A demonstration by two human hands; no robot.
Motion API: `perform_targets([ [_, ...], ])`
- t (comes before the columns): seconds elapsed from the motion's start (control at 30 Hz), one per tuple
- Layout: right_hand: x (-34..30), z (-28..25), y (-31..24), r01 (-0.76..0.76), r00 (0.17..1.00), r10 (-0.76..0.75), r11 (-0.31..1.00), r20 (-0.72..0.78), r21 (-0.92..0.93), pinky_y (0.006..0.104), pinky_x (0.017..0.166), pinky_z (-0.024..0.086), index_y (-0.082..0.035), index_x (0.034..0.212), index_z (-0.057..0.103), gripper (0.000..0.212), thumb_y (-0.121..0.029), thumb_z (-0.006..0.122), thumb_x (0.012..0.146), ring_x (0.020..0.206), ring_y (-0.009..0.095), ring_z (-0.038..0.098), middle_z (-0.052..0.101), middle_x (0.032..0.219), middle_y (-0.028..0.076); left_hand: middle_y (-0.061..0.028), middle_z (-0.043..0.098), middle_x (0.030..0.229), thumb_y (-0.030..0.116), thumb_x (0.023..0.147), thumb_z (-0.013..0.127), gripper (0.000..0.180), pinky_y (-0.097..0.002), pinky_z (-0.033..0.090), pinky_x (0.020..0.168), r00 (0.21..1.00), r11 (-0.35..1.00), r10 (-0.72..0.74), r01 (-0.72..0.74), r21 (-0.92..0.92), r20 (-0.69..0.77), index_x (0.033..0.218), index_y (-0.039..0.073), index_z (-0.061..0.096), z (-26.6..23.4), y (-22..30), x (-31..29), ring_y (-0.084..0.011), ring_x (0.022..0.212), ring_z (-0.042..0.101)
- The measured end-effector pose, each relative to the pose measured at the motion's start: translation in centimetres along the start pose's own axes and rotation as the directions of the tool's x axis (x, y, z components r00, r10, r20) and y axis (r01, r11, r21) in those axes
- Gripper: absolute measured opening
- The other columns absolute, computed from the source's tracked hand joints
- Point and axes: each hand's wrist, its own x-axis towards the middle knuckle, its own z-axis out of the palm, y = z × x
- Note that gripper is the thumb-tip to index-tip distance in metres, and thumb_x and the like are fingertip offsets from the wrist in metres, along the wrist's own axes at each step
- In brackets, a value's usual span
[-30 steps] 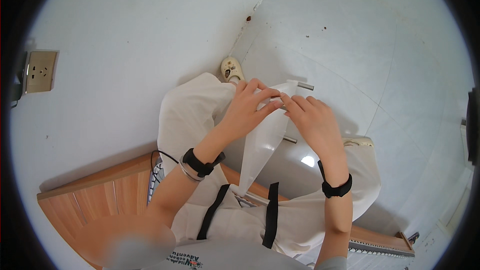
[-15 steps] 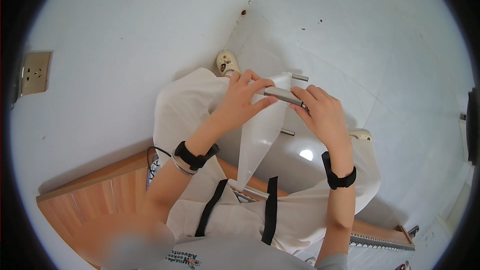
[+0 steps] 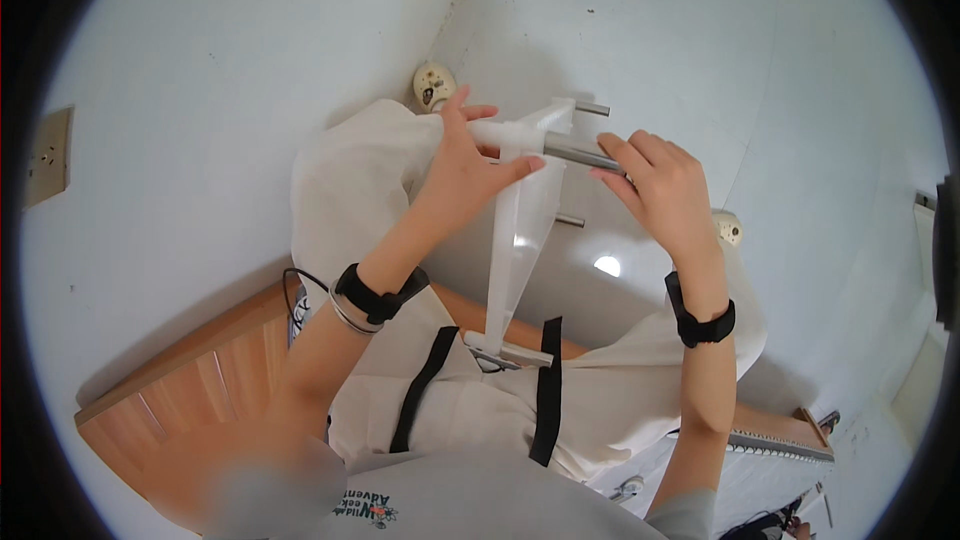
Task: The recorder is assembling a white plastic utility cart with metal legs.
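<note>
A tall, tapering white plastic frame (image 3: 508, 240) stands between my legs, its narrow end down by my lap. Short metal rods (image 3: 592, 109) stick out from its right side. At its top, a steel tube (image 3: 575, 148) meets the frame's white collar and slants to the right. My right hand (image 3: 660, 175) is closed round the tube's outer end, thumb below and fingers above. My left hand (image 3: 460, 160) braces the collar, thumb pressed along it and some fingers spread beside a white stub. Part of its grip is hidden.
I sit on a low wooden bench (image 3: 200, 370) facing a wall corner. A wall socket (image 3: 50, 155) is at far left. Cream clogs (image 3: 434, 85) are on my feet. A metal bar (image 3: 510, 350) lies across my lap near two black straps (image 3: 548, 390).
My left fingers have come off the steel tube and spread around the white collar. The tube's left end now sits at the collar, and my right hand has shifted slightly right.
</note>
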Motion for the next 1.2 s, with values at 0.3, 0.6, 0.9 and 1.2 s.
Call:
perform_targets([
  [0.3,0.2,0.7,0.2,0.086,0.992,-0.083,0.996,-0.093,0.031,0.0307,0.051,0.040,-0.005,0.092,0.057,0.026,-0.017,0.066,0.072,0.056,0.021,0.048,0.050,0.068,0.005,-0.0180,0.042,0.110,0.017,0.071,0.067,0.046,-0.0367,0.043,0.080,0.922,0.774,0.382,-0.357,0.524,0.063,0.108,0.001,0.045,-0.4,-0.1,0.9,-0.0306,0.092,0.050],
  [0.6,-0.5,0.3,-0.3,0.056,0.998,-0.055,0.997,0.025,-0.050,0.0301,0.052,0.043,-0.005,0.087,0.054,0.027,-0.020,0.068,0.070,0.055,0.021,0.052,0.051,0.066,0.005,-0.0091,0.049,0.096,0.012,0.071,0.058,0.031,-0.0332,0.043,0.070,0.950,0.853,0.219,-0.297,0.428,0.224,0.101,0.005,0.050,-0.7,1.7,0.7,-0.0239,0.079,0.051],
  [0.9,-1.0,-1.0,-1.0,-0.021,0.993,0.023,1.000,0.119,-0.017,0.0319,0.049,0.040,-0.004,0.089,0.053,0.025,-0.019,0.065,0.073,0.052,0.023,0.050,0.049,0.064,0.006,-0.0092,0.048,0.091,0.010,0.069,0.057,0.030,-0.0337,0.042,0.059,0.952,0.880,0.225,-0.291,0.375,0.209,0.097,0.006,0.051,0.1,1.8,0.7,-0.0249,0.065,0.051],
  [1.2,-0.6,-1.3,-1.5,-0.139,0.980,0.121,0.985,0.160,0.104,0.0342,0.051,0.042,-0.003,0.087,0.053,0.024,-0.020,0.063,0.075,0.056,0.026,0.053,0.054,0.067,0.008,-0.0111,0.047,0.089,0.009,0.068,0.057,0.028,-0.0354,0.042,0.058,0.937,0.857,0.276,-0.340,0.386,0.213,0.095,0.004,0.050,-0.1,1.6,0.7,-0.0274,0.064,0.051],
])
